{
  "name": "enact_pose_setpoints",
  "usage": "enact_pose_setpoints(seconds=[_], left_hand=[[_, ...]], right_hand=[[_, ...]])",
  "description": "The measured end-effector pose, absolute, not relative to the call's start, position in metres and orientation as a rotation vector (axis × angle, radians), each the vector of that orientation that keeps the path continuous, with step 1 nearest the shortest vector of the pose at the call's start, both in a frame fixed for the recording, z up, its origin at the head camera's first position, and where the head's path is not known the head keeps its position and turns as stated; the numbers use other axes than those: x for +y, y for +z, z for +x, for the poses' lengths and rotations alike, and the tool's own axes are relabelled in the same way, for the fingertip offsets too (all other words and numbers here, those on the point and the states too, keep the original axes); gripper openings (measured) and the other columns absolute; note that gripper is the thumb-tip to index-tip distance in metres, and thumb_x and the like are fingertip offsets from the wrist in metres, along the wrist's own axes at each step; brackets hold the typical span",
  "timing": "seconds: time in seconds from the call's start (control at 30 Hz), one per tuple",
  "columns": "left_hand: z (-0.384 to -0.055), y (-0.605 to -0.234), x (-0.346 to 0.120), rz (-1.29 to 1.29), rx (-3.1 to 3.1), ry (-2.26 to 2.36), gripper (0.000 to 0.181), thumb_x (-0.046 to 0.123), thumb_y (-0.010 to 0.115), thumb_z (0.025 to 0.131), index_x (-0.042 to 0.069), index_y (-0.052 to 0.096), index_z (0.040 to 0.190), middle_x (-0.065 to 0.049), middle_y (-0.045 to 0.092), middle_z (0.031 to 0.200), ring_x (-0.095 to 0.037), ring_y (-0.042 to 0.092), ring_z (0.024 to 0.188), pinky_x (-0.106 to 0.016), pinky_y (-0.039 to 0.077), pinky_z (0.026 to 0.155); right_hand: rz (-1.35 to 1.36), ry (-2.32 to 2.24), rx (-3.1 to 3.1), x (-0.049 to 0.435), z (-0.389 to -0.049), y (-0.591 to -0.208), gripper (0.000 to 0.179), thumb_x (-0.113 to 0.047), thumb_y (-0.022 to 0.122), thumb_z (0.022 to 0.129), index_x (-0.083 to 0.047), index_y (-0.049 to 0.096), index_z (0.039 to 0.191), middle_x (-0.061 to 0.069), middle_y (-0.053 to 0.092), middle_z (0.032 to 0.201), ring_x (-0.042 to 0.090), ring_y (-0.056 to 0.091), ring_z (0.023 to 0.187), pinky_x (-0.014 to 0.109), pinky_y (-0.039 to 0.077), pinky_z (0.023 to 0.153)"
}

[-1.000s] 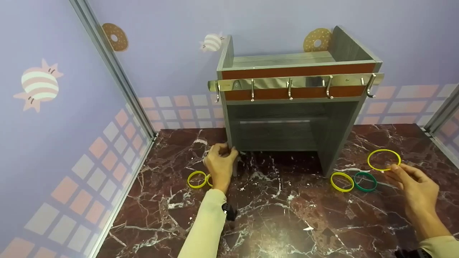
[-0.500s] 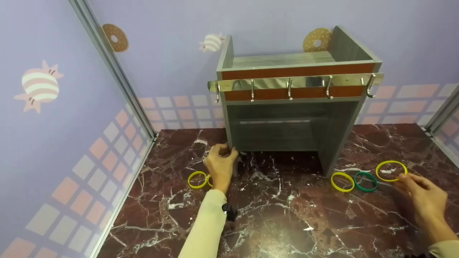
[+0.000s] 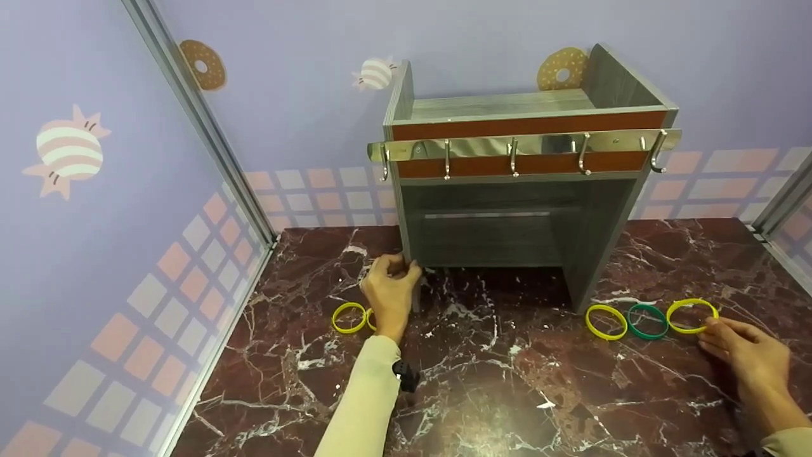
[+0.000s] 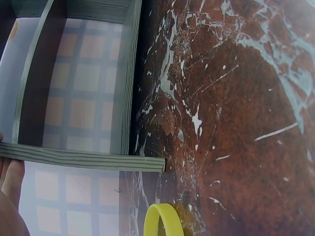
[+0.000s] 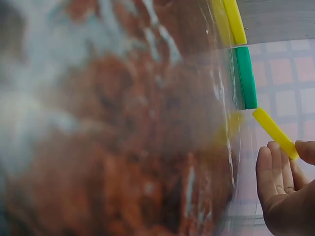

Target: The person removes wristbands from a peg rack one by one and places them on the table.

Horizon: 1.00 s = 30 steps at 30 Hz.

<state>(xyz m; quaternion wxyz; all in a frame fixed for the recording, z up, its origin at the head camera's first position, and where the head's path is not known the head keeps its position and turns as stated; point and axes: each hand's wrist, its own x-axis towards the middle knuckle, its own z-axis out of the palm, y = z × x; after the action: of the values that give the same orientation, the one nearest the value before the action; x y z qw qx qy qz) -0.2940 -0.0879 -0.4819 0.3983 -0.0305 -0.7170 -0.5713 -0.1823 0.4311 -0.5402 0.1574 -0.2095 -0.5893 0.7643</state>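
A grey wooden shelf unit stands against the back wall, with a metal hook rail across its front. My left hand grips the front edge of its left side panel, low down. At the right, my right hand pinches the near right edge of a yellow ring between thumb and fingers. That ring is tilted in the right wrist view, its far edge low beside a green ring. Left of the green one lies another yellow ring.
Beside my left wrist lies a yellow ring, with a second one partly hidden behind the wrist. The dark red marble-patterned tabletop spreads in front of the shelf. Patterned walls border the left, back and right.
My right hand has moved down and slightly right, lowering the yellow ring to the tabletop beside the green one. The left hand stays on the shelf panel.
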Motion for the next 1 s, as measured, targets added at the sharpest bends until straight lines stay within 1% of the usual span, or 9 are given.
enact_pose_setpoints(seconds=[0.27, 0.37, 0.43, 0.53, 0.63, 0.77, 0.83, 0.93, 1.0], left_hand=[[-0.293, -0.483, -0.089, -0.071, -1.839, -1.454, 0.014, -0.006, 0.084, 0.076, -0.002, 0.073, 0.085, -0.01, 0.074, 0.086, -0.024, 0.076, 0.073, -0.026, 0.064, 0.065], [-0.293, -0.484, -0.09, -0.082, -1.845, -1.431, 0.014, -0.005, 0.084, 0.076, -0.001, 0.073, 0.084, -0.009, 0.074, 0.085, -0.024, 0.076, 0.072, -0.027, 0.064, 0.064], [-0.293, -0.484, -0.091, -0.087, -1.854, -1.409, 0.015, -0.004, 0.085, 0.076, 0.0, 0.073, 0.084, -0.009, 0.074, 0.085, -0.024, 0.077, 0.071, -0.029, 0.064, 0.063], [-0.295, -0.484, -0.094, -0.099, -1.878, -1.364, 0.015, -0.003, 0.085, 0.076, 0.001, 0.073, 0.084, -0.008, 0.074, 0.084, -0.024, 0.077, 0.07, -0.033, 0.065, 0.062], [-0.297, -0.484, -0.097, -0.126, -1.92, -1.305, 0.016, -0.002, 0.086, 0.077, 0.001, 0.073, 0.085, -0.008, 0.073, 0.085, -0.024, 0.077, 0.072, -0.032, 0.065, 0.064], [-0.297, -0.483, -0.104, -0.209, -1.982, -1.191, 0.016, 0.0, 0.087, 0.079, 0.0, 0.072, 0.086, -0.009, 0.074, 0.084, -0.025, 0.077, 0.073, -0.032, 0.065, 0.065], [-0.297, -0.483, -0.108, -0.276, -2.016, -1.096, 0.016, 0.001, 0.087, 0.081, 0.0, 0.072, 0.086, -0.01, 0.074, 0.085, -0.026, 0.076, 0.073, -0.035, 0.065, 0.066], [-0.295, -0.479, -0.116, -0.393, -2.083, -0.918, 0.017, 0.004, 0.086, 0.085, -0.002, 0.072, 0.091, -0.012, 0.075, 0.089, -0.03, 0.075, 0.077, -0.042, 0.064, 0.069], [-0.292, -0.475, -0.123, -0.472, -2.14, -0.781, 0.019, 0.009, 0.086, 0.087, -0.002, 0.073, 0.097, -0.013, 0.075, 0.095, -0.034, 0.074, 0.081, -0.045, 0.063, 0.073]], right_hand=[[-0.655, 2.218, -1.838, 0.435, -0.179, -0.539, 0.035, 0.003, 0.062, 0.104, -0.017, 0.078, 0.08, -0.007, 0.076, 0.078, 0.012, 0.076, 0.067, 0.026, 0.064, 0.065], [-0.652, 2.15, -1.961, 0.438, -0.179, -0.538, 0.034, 0.0, 0.06, 0.106, -0.016, 0.077, 0.082, -0.006, 0.075, 0.076, 0.012, 0.076, 0.066, 0.026, 0.064, 0.064], [-0.638, 2.067, -2.071, 0.439, -0.18, -0.539, 0.027, -0.003, 0.061, 0.107, -0.011, 0.076, 0.086, -0.006, 0.075, 0.074, 0.012, 0.076, 0.065, 0.027, 0.064, 0.064], [-0.622, 1.937, -2.22, 0.441, -0.184, -0.539, 0.016, -0.008, 0.064, 0.106, 0.002, 0.073, 0.097, -0.004, 0.075, 0.073, 0.013, 0.075, 0.065, 0.028, 0.064, 0.064], [-0.635, 1.836, -2.317, 0.441, -0.187, -0.54, 0.027, -0.011, 0.067, 0.105, 0.015, 0.065, 0.109, -0.001, 0.075, 0.072, 0.013, 0.075, 0.063, 0.028, 0.064, 0.064], [-0.654, 1.635, -2.456, 0.439, -0.188, -0.538, 0.04, -0.018, 0.067, 0.105, 0.021, 0.062, 0.112, 0.004, 0.074, 0.072, 0.012, 0.074, 0.062, 0.028, 0.064, 0.062], [-0.621, 1.391, -2.59, 0.437, -0.187, -0.534, 0.045, -0.026, 0.066, 0.107, 0.019, 0.065, 0.109, 0.008, 0.075, 0.075, 0.015, 0.073, 0.063, 0.03, 0.063, 0.061], [-0.49, 0.991, -2.713, 0.431, -0.185, -0.527, 0.049, -0.033, 0.063, 0.108, 0.017, 0.065, 0.11, 0.025, 0.074, 0.088, 0.036, 0.072, 0.075, 0.046, 0.06, 0.068], [-0.372, 0.792, -2.712, 0.426, -0.186, -0.522, 0.046, -0.032, 0.063, 0.108, 0.014, 0.065, 0.11, 0.031, 0.071, 0.098, 0.05, 0.067, 0.084, 0.058, 0.054, 0.072]])
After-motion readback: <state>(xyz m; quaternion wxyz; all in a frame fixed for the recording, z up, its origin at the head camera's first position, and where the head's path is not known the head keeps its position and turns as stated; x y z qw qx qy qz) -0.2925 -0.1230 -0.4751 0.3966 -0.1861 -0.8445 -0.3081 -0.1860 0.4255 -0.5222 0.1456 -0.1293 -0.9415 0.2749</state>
